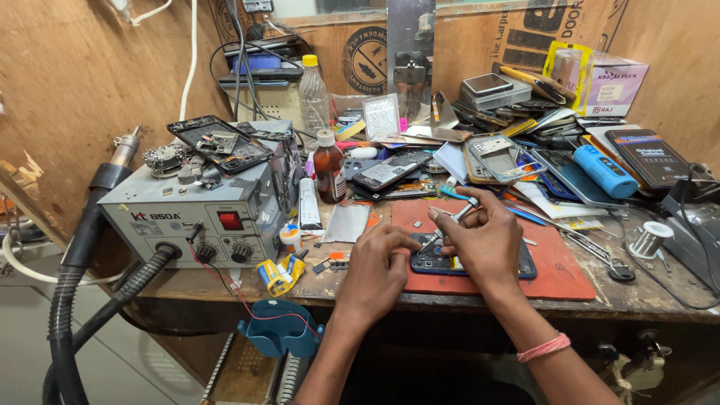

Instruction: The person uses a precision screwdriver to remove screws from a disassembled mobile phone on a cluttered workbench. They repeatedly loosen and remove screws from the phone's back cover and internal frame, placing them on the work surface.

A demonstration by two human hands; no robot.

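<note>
Right hand grips a slim silver screwdriver between thumb and fingers, its tip pointing down to an opened dark phone that lies flat on a red work mat. Left hand rests just beside it, fingers curled loosely and touching the phone's left end; whether it pinches anything small there cannot be told. Both hands cover most of the phone, so only its near edge and right end show, and the screwdriver's tip is hidden behind the fingers. A pink band circles the right wrist.

Near the mat's left edge lie a silver foil sheet, a white tube and a brown glass bottle. A grey hot-air station stands further left, with a bare circuit board on top and a black ribbed hose running down off the bench, cut off at the bottom edge. A clear plastic bottle stands behind. To the right, a heap of phone shells and screens overlaps too thickly to separate, with a blue cylinder lying on it and a solder spool nearer the edge.

Everything sits on a worn wooden bench, walled in by plywood panels.
</note>
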